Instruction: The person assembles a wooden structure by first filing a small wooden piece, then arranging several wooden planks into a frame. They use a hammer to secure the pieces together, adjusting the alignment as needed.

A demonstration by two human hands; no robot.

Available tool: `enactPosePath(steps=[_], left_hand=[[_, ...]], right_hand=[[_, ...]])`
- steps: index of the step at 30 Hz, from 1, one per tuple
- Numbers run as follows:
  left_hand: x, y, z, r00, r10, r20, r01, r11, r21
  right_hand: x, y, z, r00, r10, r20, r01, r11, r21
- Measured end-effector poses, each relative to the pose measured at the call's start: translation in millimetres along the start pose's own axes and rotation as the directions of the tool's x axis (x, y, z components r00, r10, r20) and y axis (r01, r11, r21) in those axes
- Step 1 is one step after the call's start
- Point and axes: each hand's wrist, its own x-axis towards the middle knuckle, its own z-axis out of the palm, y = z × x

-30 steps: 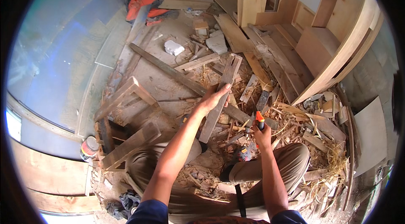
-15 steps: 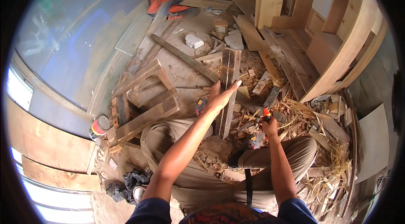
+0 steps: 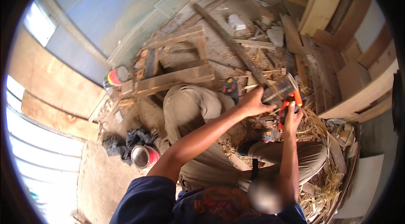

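My left hand (image 3: pixel 254 102) grips a dark, weathered piece of timber (image 3: pixel 276 93), its end tilted toward my right side. Close against that end, my right hand (image 3: pixel 292 117) is closed around a tool with orange-red and black handles (image 3: pixel 298 96). The tool's working end is hidden or blurred, so its exact kind is unclear. Both hands are above the debris in front of my bent legs (image 3: pixel 190 105).
A rough wooden frame (image 3: pixel 177 84) lies left of my knee. Two cans, one labelled red and yellow (image 3: pixel 117 76) and one red (image 3: pixel 145 157), are farther left. Wood scraps (image 3: pixel 329 152) cover the right floor; a long beam (image 3: pixel 228 40) lies ahead.
The timber has swung from upright to tilted toward my right. My right hand has raised the orange-handled tool to its end. The view has shifted, revealing the red can.
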Motion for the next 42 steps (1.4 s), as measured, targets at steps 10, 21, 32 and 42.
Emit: enactPosePath(steps=[10, 21, 32, 42], left_hand=[[-43, 7, -76, 0.989, -0.001, 0.149, -0.004, 0.999, 0.039], [-156, -224, -379, 0.576, -0.160, -0.802, 0.669, 0.655, 0.350], [-162, -228, -326, 0.483, -0.169, -0.859, 0.806, 0.469, 0.361], [-175, -233, -366, 0.385, -0.417, -0.824, 0.873, 0.455, 0.178]], right_hand=[[-10, -63, 80, 0.989, -0.126, 0.072, 0.124, 0.992, 0.032], [61, 80, 80, 0.992, 0.003, 0.125, 0.027, 0.971, -0.236], [145, 175, 65, 0.979, -0.193, -0.065, 0.093, 0.710, -0.698], [171, 215, 59, 0.993, -0.024, -0.114, -0.093, 0.422, -0.902]])
